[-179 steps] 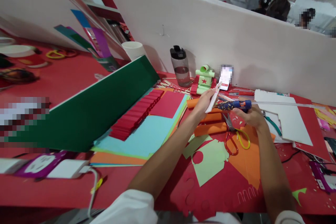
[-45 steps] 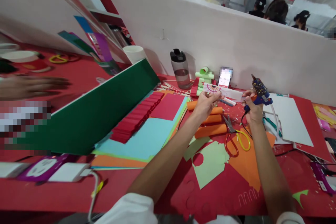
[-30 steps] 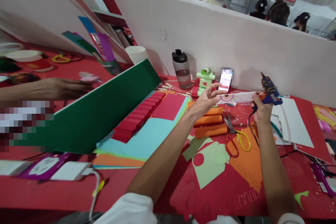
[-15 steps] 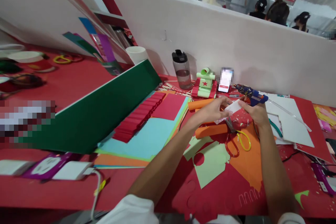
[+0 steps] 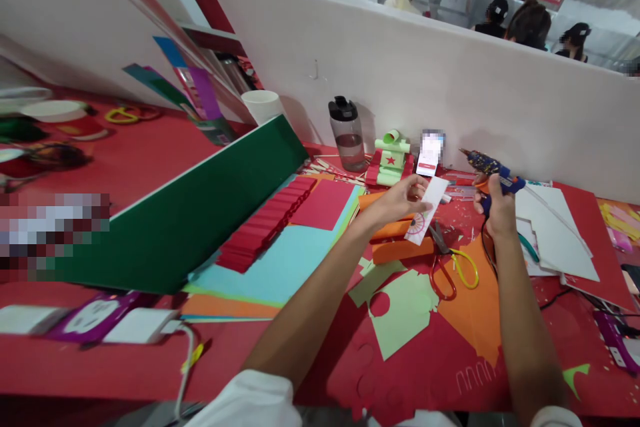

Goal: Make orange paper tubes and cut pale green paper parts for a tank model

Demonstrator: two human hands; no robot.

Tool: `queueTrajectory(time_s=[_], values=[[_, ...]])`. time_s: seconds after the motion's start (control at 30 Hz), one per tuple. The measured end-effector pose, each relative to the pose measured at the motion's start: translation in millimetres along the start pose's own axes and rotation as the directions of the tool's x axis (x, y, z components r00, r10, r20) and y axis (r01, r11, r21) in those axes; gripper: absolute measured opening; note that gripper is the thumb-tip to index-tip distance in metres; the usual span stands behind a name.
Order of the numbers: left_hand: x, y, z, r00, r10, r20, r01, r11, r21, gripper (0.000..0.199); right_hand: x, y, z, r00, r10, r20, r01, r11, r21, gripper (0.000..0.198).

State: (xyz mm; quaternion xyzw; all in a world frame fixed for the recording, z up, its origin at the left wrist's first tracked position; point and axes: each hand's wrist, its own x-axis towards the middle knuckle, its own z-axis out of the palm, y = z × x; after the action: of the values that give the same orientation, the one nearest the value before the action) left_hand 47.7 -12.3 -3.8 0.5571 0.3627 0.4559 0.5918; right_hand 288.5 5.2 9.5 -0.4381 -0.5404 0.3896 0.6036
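Between the fingers of my left hand (image 5: 407, 199) is a white paper strip (image 5: 429, 212), tilted, with a round wheel-like drawing near its lower end. My right hand (image 5: 496, 208) grips a blue glue gun (image 5: 493, 170) by its handle; the nozzle points left and a clear glue stick juts from its back. Scissors (image 5: 447, 255) with one red and one yellow handle lie below the strip. Orange paper rolls (image 5: 403, 250) rest under and beside my left hand. Pale green paper scraps (image 5: 403, 313) and an orange sheet (image 5: 473, 303) lie nearer to me.
A dark-lidded bottle (image 5: 347, 133), a red and green paper model (image 5: 391, 159) and a phone (image 5: 430, 153) stand along the white partition (image 5: 400, 60). Left are a folded red paper strip (image 5: 267, 223), coloured sheets (image 5: 280, 267) and a green board (image 5: 190, 213). White boards (image 5: 560, 227) lie right.
My right hand has moved away from the paper strip to the right, carrying the glue gun into an upright grip. The strip, now only in my left hand, has turned steeper.
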Motion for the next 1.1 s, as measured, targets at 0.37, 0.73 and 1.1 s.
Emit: queueTrajectory(time_s=[0.37,0.73,1.1], values=[[-2,12,-2,0.994,-0.014,-0.111,-0.013,0.970,-0.242,0.064,-1,1,-8,0.994,0.012,0.113,-0.010,1.000,-0.017,0.055],[-1,8,-1,1.000,0.002,-0.004,-0.003,0.957,-0.290,0.056,-2,-4,-5,0.999,-0.016,0.048,0.025,0.980,-0.195,0.061],[-2,10,1,1.000,-0.014,0.000,0.014,0.964,-0.264,0.058,-5,-9,-2,0.999,-0.029,0.034,0.036,0.977,-0.209,0.064]])
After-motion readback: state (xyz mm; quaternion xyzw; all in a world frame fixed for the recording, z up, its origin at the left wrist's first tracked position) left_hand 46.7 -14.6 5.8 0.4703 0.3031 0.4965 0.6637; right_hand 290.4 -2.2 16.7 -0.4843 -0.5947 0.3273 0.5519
